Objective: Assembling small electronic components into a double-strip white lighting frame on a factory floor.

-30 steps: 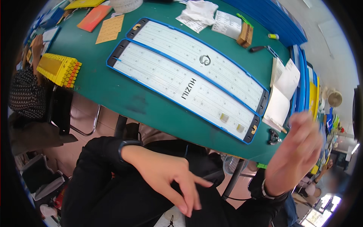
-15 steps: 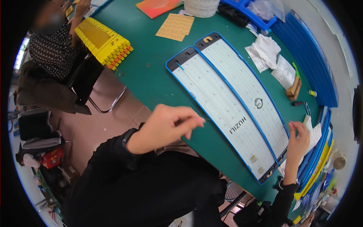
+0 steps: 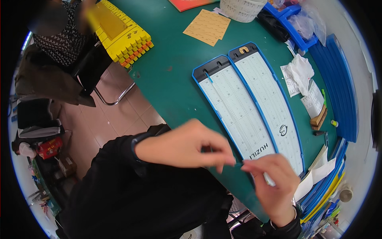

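Note:
My left hand [image 3: 187,145] is closed in a pinch over the table's near edge. Facing it, my right hand [image 3: 276,181] also pinches, its fingertips close to the left ones. Between the fingertips shows a tiny greenish thread-like bit, too small to name. Just beyond my hands lies an opened long flat case [image 3: 232,101] with blue edges, black ends and two white panels with ruled lines. A thin light-blue strip [image 3: 209,76] sits at the far end of its left panel. My hands cover part of its near end.
Yellow stacked rulers-like cases [image 3: 123,34] stand far left, by a seated person [image 3: 59,36]. Tan cards [image 3: 207,27], a white tub [image 3: 242,8] and a blue basket [image 3: 296,26] are at the back. Right: crumpled tissue [image 3: 300,71], wooden brush [image 3: 318,117], stacked blue cases [image 3: 338,91].
My right hand has come left from the case's near right corner to meet my left hand, which has moved slightly right. The view has shifted, so the tabletop things appear farther right and lower.

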### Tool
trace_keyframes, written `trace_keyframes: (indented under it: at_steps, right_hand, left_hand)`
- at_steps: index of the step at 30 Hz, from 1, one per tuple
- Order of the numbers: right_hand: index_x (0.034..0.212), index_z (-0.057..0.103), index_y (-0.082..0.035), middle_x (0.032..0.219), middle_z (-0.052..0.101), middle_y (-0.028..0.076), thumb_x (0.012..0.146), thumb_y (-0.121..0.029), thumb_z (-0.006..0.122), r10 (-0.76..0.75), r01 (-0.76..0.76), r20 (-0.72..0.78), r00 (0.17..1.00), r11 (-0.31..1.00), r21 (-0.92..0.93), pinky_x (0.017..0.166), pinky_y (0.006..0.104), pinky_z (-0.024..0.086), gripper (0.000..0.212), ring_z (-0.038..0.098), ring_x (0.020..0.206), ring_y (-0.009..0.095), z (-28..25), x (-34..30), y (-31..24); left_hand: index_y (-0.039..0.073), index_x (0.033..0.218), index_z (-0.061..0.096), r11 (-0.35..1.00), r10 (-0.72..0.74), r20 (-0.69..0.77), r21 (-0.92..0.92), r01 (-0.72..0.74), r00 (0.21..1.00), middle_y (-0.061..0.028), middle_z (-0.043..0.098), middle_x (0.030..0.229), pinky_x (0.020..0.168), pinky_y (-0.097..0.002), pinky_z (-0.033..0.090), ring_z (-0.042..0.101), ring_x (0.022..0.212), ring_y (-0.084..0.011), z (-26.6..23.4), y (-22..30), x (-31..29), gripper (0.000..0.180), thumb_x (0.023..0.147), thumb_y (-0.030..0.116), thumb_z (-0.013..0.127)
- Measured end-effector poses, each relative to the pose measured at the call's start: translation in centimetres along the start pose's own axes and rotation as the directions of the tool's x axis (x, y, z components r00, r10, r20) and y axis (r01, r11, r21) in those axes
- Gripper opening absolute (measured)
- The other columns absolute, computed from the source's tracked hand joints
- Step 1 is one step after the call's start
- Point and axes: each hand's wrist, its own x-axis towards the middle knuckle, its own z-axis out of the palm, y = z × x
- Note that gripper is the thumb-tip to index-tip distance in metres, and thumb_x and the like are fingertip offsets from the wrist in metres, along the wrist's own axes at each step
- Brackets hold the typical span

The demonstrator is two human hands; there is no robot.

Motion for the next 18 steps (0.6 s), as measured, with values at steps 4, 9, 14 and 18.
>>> trace_keyframes:
  at_steps: [4, 9, 14, 18]
  right_hand:
    - [0.09, 0.07, 0.0, 0.079, 0.067, 0.007, 0.077, 0.003, 0.072, 0.155, -0.144, -0.158, 0.975, 0.986, 0.08, 0.066, 0.0259, 0.05, 0.013, 0.064, 0.07, 0.016, 0.3, 3.4, 2.5]
    - [0.088, 0.069, 0.002, 0.079, 0.069, 0.006, 0.086, -0.016, 0.071, 0.385, -0.346, -0.03, 0.922, 0.859, 0.376, 0.068, 0.023, 0.05, 0.018, 0.063, 0.072, 0.009, 4.7, 8.5, 4.8]
    - [0.089, 0.07, 0.003, 0.073, 0.068, 0.005, 0.086, -0.017, 0.07, 0.366, -0.332, -0.008, 0.93, 0.852, 0.405, 0.062, 0.0216, 0.048, 0.02, 0.061, 0.066, 0.007, 7.4, 12.2, 4.7]
    - [0.088, 0.07, 0.003, 0.072, 0.068, 0.005, 0.086, -0.017, 0.07, 0.385, -0.368, 0.032, 0.922, 0.851, 0.375, 0.061, 0.0218, 0.048, 0.021, 0.061, 0.064, 0.007, 7.9, 13.4, 4.6]
  left_hand:
    - [0.006, 0.118, 0.063, 0.531, 0.57, -0.509, 0.827, 0.184, 0.645, -0.0126, 0.06, 0.122, 0.101, -0.0382, 0.039, 0.053, 0.118, -0.0277, -4.1, -2.5, 0.7, 0.034, 0.085, 0.014, 0.067]
    - [0.007, 0.13, 0.055, 0.593, 0.479, -0.576, 0.769, 0.24, 0.662, -0.0122, 0.059, 0.125, 0.102, -0.0395, 0.036, 0.051, 0.117, -0.0299, -4.2, -4.2, 0.9, 0.048, 0.084, 0.015, 0.067]
    - [0.006, 0.129, 0.056, 0.635, 0.511, -0.601, 0.746, 0.202, 0.615, -0.0118, 0.06, 0.121, 0.1, -0.0381, 0.038, 0.052, 0.114, -0.0297, -3.7, -4.4, 1.2, 0.051, 0.08, 0.012, 0.07]
    - [0.005, 0.128, 0.056, 0.604, 0.528, -0.591, 0.766, 0.219, 0.61, -0.0116, 0.06, 0.122, 0.099, -0.0383, 0.039, 0.054, 0.112, -0.03, -3.7, -4.7, 1.4, 0.051, 0.08, 0.012, 0.07]
